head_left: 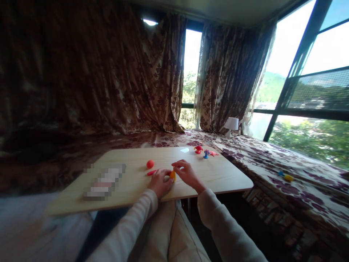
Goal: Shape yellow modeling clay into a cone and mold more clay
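Note:
My left hand is closed around a small yellow-orange object near the table's front edge; it looks rounded and narrows toward the top, but its kind is unclear. My right hand comes in from the other side, thumb and fingers pinched just above the object's tip. Whatever sits in that pinch is too small to make out. A pinkish-red stick-like piece lies against the left hand's far side, partly hidden by it. Beyond it rests an orange-red ball.
The pale wooden table also bears a pixelated flat item at left. At its far right are a red figure, a blue figure and a pink piece. A blue-yellow toy and white lamp stand on the flowered cloth.

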`<state>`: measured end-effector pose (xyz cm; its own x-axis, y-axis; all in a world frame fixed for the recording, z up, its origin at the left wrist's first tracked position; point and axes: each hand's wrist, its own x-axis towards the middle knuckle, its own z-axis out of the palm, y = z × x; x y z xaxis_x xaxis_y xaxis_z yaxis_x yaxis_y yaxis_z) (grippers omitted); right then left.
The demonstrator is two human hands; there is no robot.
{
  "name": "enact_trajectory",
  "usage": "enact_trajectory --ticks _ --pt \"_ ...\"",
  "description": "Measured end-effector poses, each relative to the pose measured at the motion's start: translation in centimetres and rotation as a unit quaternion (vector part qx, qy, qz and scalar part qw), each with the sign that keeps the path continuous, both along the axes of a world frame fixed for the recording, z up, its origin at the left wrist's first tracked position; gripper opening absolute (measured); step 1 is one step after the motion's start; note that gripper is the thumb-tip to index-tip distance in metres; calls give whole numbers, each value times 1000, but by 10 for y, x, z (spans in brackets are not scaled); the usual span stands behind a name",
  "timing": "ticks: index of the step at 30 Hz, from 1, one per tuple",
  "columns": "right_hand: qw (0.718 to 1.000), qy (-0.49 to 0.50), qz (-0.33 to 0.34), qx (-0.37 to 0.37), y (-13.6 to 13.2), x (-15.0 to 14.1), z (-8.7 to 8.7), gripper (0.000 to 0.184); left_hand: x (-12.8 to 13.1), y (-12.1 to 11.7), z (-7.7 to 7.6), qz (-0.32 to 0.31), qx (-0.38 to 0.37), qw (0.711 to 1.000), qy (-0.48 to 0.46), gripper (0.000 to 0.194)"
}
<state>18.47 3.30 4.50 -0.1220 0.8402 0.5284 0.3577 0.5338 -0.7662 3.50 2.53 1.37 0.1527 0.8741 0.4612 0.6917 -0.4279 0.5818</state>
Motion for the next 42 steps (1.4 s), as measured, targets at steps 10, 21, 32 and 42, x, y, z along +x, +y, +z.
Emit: enact_trajectory --ticks 10,21,32,42 --pt "1000 13 -3 7 12 -1 -12 14 0 -1 3 7 2 999 41 22" --pt "999 28 -15 12 12 4 -9 20 -1 0 1 19 5 998 53 26" --pt "1000 -1 -2 9 14 1 -20 14 0 1 0 17 16 997 69 24" --pt "1000 0 7 23 13 0 -16 15 1 -3 4 22 21 996 78 21"
